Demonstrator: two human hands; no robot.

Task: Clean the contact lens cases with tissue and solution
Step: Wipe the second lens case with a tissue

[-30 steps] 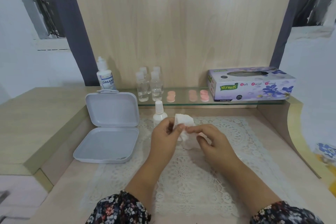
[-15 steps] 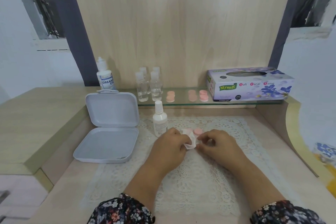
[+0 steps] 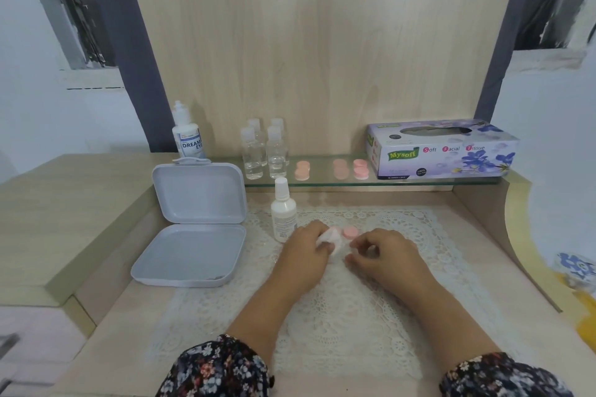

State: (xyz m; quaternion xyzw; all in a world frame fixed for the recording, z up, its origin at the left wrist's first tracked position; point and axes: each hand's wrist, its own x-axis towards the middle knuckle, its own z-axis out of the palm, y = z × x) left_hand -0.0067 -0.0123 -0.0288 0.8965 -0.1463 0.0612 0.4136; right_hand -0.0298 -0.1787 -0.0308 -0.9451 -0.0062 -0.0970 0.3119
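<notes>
My left hand [image 3: 306,251] grips a crumpled white tissue [image 3: 329,237] and presses it onto the left half of a pink contact lens case [image 3: 350,231], which lies on the lace mat [image 3: 322,316]. The case's right cap shows beside the tissue. My right hand [image 3: 383,255] rests on the mat just right of the case, fingers curled, thumb and forefinger close together; whether they pinch anything is unclear. A white spray bottle [image 3: 283,213] stands upright just left of my left hand.
A glass shelf [image 3: 322,182] behind carries a Dream Eye solution bottle [image 3: 188,135], several small clear bottles [image 3: 264,151], three more pink cases [image 3: 340,168] and a tissue box [image 3: 442,150]. An open grey plastic box [image 3: 196,226] sits at the left.
Both hands came down from holding the tissue in the air to the mat. The pink case came into sight, and my right hand has drawn slightly right of it.
</notes>
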